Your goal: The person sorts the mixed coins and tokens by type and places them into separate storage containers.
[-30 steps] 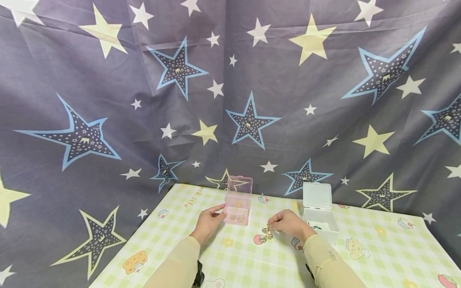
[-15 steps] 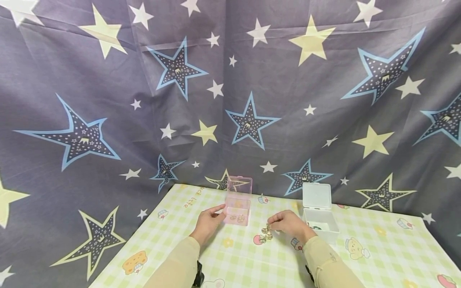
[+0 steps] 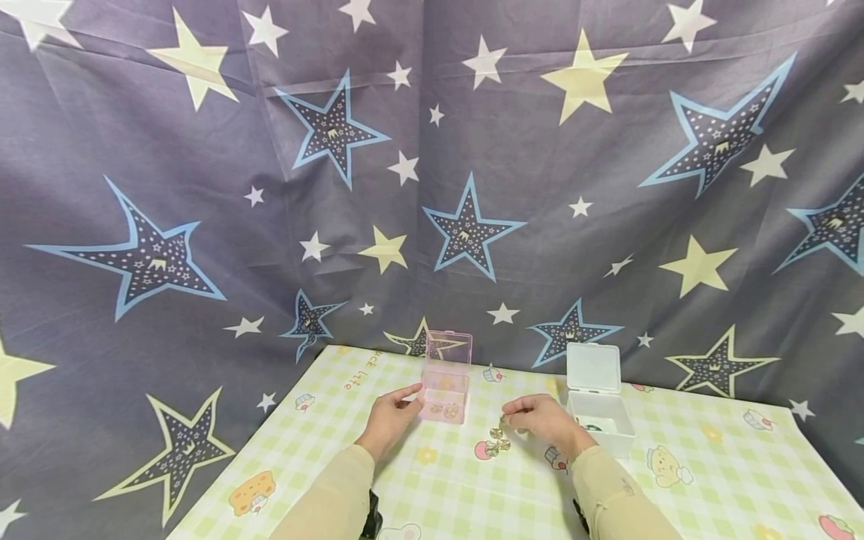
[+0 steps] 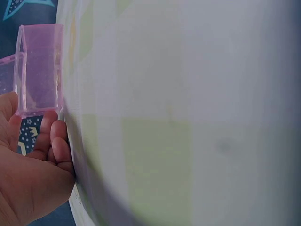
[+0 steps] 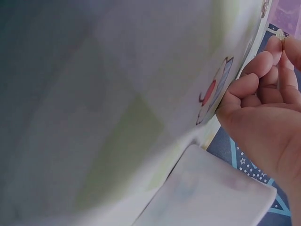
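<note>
A small clear pink box (image 3: 443, 409) stands with its lid raised, two round gold-coloured pieces showing inside. My left hand (image 3: 388, 420) holds it at its left side, thumb and fingertips at the wall; in the left wrist view the lower fingers curl beside the pink box (image 4: 42, 70). My right hand (image 3: 543, 420) is over the cloth to the right of that box. Between its thumb and index finger it pinches a small gold-coloured piece (image 5: 281, 34), mostly covered by the fingertips. Several similar round gold-coloured pieces (image 3: 496, 444) lie on the cloth just left of the fingers.
A white box (image 3: 601, 424) with a raised lid stands right behind my right hand, with something dark green inside. The table wears a green checked cloth (image 3: 459, 495) with printed cartoons. A dark star-patterned curtain (image 3: 378, 187) hangs behind it.
My right thumb and index finger have lifted slightly, separating one gold-coloured piece from the others on the cloth. My left hand and both boxes have stayed in place.
</note>
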